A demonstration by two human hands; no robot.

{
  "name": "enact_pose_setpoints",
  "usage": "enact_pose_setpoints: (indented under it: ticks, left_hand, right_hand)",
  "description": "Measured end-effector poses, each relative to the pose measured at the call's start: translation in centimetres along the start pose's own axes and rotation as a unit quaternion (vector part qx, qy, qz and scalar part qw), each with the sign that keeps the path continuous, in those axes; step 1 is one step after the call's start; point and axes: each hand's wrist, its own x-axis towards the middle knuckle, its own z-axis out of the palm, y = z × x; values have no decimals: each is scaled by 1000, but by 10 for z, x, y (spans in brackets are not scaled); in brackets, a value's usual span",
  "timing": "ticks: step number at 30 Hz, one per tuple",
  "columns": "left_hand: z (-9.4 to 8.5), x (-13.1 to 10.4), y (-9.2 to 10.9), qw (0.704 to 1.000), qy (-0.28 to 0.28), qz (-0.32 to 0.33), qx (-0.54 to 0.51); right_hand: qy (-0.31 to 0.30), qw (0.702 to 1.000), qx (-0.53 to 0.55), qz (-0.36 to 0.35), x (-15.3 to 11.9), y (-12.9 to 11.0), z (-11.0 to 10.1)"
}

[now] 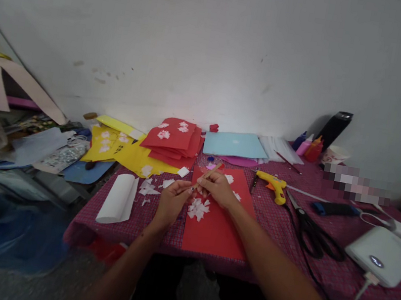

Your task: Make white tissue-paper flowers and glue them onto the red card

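Note:
A red sheet (217,234) lies flat at the table's front edge, with pale paper flowers on it. The largest white flower (198,209) is just below my hands. My right hand (215,187) pinches a thin tan stick (212,170) over the sheet's upper left part. Close beside it, my left hand (173,199) has its fingers pressed together on something small that I cannot make out. White paper scraps (148,188) and a rolled white paper (118,198) lie to the left.
Yellow sheets (128,155), stacked red sheets (172,137) and a light blue sheet (235,145) lie behind. On the right are a yellow glue gun (273,185), black scissors (315,235), a white box (382,256), paint bottles (314,149) and a black flask (336,129).

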Motion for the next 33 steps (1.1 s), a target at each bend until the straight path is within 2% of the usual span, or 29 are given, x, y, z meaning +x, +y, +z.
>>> enact_pose_setpoints:
  ticks: [6, 14, 16, 19, 21, 25, 28, 31, 33]
  left_hand:
    - [0, 1, -1, 999, 13, 8, 35]
    - [-4, 0, 2, 995, 45, 42, 81]
    - [-9, -4, 6, 983, 62, 80, 155]
    - [-15, -12, 11, 941, 64, 164, 288]
    - [-16, -20, 12, 924, 30, 183, 335]
    - [-12, -41, 6, 908, -61, 189, 370]
    - [-19, -53, 4, 899, -85, 225, 366]
    - [-37, -50, 8, 886, -52, 244, 390]
    - [-51, -37, 13, 857, -7, 241, 456]
  right_hand:
    - [24, 1000, 11, -11, 1, 2, 0]
    - [143, 989, 8, -27, 3, -9, -7]
    - [159, 987, 13, -28, 3, -11, -8]
    - [156, 987, 19, -32, 4, -11, -8]
    - [149, 988, 19, -32, 4, -10, -7]
    - [148, 988, 22, -32, 3, -11, -7]
    - [148, 988, 18, -34, 3, -12, -7]
    - [147, 988, 10, -35, 3, -12, -7]
    - [146, 989, 8, -33, 3, -11, -7]
